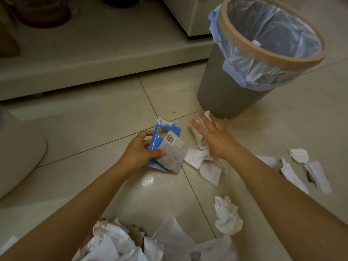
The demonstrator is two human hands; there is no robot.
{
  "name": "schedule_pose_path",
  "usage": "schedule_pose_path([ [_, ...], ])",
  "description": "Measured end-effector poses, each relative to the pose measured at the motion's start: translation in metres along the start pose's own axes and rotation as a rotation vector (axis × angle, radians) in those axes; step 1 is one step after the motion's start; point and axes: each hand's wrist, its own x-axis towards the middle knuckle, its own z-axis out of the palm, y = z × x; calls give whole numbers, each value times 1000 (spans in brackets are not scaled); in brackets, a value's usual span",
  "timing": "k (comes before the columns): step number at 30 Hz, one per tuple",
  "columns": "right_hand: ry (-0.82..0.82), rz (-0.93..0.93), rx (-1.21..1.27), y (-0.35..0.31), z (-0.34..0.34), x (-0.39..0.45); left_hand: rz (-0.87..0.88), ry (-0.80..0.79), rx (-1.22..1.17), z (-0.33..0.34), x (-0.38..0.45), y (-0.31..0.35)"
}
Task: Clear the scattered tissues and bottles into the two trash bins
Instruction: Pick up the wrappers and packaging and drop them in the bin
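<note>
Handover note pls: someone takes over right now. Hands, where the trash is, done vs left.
Left hand grips a blue and grey package just above the floor.
Right hand lies open, fingers straight, on a pile of tissues at the foot of the grey bin.
The bin stands upright with a blue liner; something small and white shows inside.
Done: at most that one item binned.
Left: the package, the pile under the right hand, loose tissues to the right and near the camera. No bottles and no second bin in view.

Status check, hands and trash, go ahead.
Left hand grips blue-grey packet. Right hand open over tissue. Bin just beyond, path unobstructed.
</note>
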Motion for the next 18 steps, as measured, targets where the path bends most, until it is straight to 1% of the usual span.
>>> schedule_pose_path([
  [2,-111,-52,19,-7,-3,5,-4,-1,-1,-4,-3,-2],
  [4,-128,-111,67,-11,-2,4,-2,-1,15,-9,-7,-4],
  [9,-9,-212,218,-26,2,-15,1,25,42,-28,-24,-3],
  [14,62,-281,186,-56,7,-38,32,72,48,-53,-55,6],
  [16,158,-316,224,-69,-3,-45,62,105,42,-66,-69,13],
  [18,309,-379,261,-84,-24,-50,102,143,54,-82,-86,22],
])
